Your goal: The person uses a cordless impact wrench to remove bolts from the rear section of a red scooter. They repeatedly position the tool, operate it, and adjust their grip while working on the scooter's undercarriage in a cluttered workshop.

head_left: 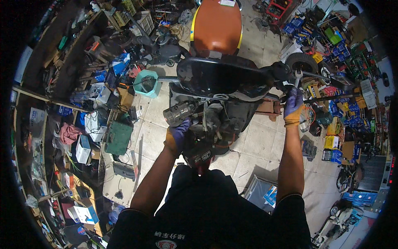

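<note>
My left hand (178,136), in a purple and orange glove, is closed at a dark cylindrical body (180,113) that looks like a power tool; its grip is mostly hidden. Just below that hand is a black and red block (199,155); whether the two are joined I cannot tell. My right hand (293,107), gloved alike, is closed around a metal wrench (297,79), its open jaw pointing away from me. Between and beyond my hands stretches the glossy black panel (224,79) of a scooter. Grimy mechanical parts and cables (215,120) lie exposed nearer me.
A brown seat (217,27) with yellow edges stands beyond the scooter. To the left are a pale green bin (147,84), a green case (119,137) and crowded shelves. Boxes and a tyre (302,63) fill the right. A grey-framed box (261,191) sits near my right arm.
</note>
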The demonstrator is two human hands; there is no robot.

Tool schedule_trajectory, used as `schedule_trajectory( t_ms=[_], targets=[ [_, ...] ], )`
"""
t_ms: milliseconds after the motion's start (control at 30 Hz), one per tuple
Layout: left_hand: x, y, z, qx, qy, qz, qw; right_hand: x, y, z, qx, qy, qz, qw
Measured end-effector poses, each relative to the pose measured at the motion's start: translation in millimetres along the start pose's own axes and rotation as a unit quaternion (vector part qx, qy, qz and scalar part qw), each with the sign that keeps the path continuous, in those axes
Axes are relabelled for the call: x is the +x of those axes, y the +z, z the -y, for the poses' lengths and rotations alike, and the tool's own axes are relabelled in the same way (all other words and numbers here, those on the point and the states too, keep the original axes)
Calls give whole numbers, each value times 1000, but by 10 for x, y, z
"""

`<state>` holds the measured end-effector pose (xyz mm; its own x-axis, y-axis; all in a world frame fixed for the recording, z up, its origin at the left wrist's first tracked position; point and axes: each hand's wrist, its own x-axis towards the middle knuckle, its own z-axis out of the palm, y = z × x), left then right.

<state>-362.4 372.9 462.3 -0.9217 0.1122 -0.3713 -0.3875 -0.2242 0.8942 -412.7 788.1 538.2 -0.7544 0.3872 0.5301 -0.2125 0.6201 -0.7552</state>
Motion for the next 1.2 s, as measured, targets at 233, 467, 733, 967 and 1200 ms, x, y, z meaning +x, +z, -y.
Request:
schedule_trajectory(
  t_ms=[233, 467, 733, 967, 1200],
  targets=[
    [26, -54, 48, -6, -16, 15, 1000, -38, -14, -69, 9, 21, 7, 1000],
    [72, -50, 126, -49, 14, 24, 998, 39, -142, -384, -19, 23, 46, 998],
    [29, -19, 14, -25, -36, 15, 999, 128, -156, -343, -21, -16, 58, 998],
    [49, -46, 80, -20, -50, 11, 999, -81, -201, 84, 5, -3, -16, 1000],
    [31, -69, 65, -37, -19, 33, 999, -1456, 26, 115, 115, 90, 99, 984]
  ],
)
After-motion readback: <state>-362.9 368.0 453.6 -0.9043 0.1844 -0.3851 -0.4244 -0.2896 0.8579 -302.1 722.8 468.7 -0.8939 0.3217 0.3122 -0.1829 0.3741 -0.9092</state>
